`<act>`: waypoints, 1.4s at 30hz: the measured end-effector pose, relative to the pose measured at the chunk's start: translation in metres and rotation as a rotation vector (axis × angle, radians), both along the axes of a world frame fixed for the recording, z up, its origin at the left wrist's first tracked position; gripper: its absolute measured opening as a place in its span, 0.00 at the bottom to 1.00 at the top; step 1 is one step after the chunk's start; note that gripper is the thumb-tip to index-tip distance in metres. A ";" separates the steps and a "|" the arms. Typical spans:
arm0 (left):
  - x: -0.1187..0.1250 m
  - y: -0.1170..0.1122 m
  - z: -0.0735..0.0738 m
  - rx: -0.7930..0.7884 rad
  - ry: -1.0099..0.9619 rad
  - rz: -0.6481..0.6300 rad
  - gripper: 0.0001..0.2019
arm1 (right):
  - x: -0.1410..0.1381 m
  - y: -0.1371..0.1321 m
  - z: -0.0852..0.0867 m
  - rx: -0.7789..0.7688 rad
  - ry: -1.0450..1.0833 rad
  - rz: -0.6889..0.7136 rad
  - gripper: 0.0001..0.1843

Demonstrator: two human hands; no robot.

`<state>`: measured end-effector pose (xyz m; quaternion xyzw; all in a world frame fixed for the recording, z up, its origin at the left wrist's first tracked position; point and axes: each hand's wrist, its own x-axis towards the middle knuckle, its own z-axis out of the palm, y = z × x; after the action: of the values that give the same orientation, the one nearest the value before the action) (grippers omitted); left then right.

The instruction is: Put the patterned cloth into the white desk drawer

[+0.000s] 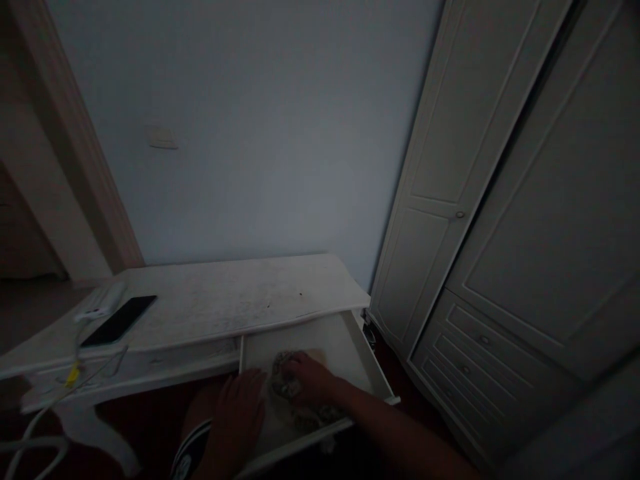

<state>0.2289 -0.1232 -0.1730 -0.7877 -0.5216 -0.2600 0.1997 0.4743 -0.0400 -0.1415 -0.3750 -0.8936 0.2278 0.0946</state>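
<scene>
A white desk (pixel 225 303) stands against the wall with its right-hand drawer (pixel 373 373) pulled out. Inside the drawer lies a patterned cloth (pixel 290 393). My right hand (pixel 313 380) rests on top of that cloth with its fingers curled over it. My left hand (pixel 240 417) lies flat at the drawer's left front, fingers stretched toward the cloth. The light is dim and small details are lost.
A black phone (pixel 120 320) and a white power bank (pixel 100 302) lie on the desk's left end, with a white cable (pixel 35 427) hanging off it. A tall white wardrobe (pixel 500 233) stands close on the right. A door frame (pixel 75 147) is at the left.
</scene>
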 end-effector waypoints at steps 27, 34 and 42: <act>-0.001 0.002 0.001 -0.023 -0.089 -0.037 0.21 | -0.029 0.055 0.013 0.182 -0.020 -0.442 0.37; -0.001 0.003 0.001 -0.051 -0.102 -0.052 0.18 | -0.076 0.035 0.005 0.235 -0.035 -0.230 0.32; -0.008 0.004 -0.008 -0.055 -0.086 -0.012 0.16 | -0.099 0.017 -0.001 0.326 -0.067 0.071 0.18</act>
<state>0.2204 -0.1191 -0.1813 -0.7840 -0.5320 -0.2803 0.1539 0.3757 -0.0233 -0.1423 -0.3304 -0.9340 0.0706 0.1163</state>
